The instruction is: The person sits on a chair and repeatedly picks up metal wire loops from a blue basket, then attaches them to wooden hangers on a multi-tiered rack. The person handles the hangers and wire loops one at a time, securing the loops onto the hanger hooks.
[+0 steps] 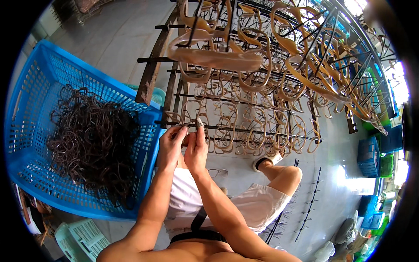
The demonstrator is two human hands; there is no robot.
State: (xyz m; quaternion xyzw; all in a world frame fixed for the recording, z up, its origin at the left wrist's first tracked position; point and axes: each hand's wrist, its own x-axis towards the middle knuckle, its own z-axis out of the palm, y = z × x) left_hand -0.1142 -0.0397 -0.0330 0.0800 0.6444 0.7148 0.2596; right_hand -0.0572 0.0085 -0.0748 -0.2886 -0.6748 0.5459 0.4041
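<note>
Both hands meet at the left end of a black rod (227, 128) on the rack, fingers bent in a pinch. My left hand (171, 147) has thumb and fingertips pressed together. Close beside it, my right hand (196, 152) is closed, with a white wrap (200, 122) on one raised fingertip. A small dark brown piece shows between the hands; the fingers hide most of it, so its kind cannot be told. Just beyond the fingertips, glossy brown eyeglass frames (228, 114) hang along the rod.
A blue basket (150, 126) at left holds a tangled heap of dark brown eyeglass frames (98, 139). The rack's wooden bar (157, 56) and large frames (218, 58) overhang ahead. Black spiked rods (310, 205) lie on the floor at right. Pale green crates (85, 238) sit at lower left.
</note>
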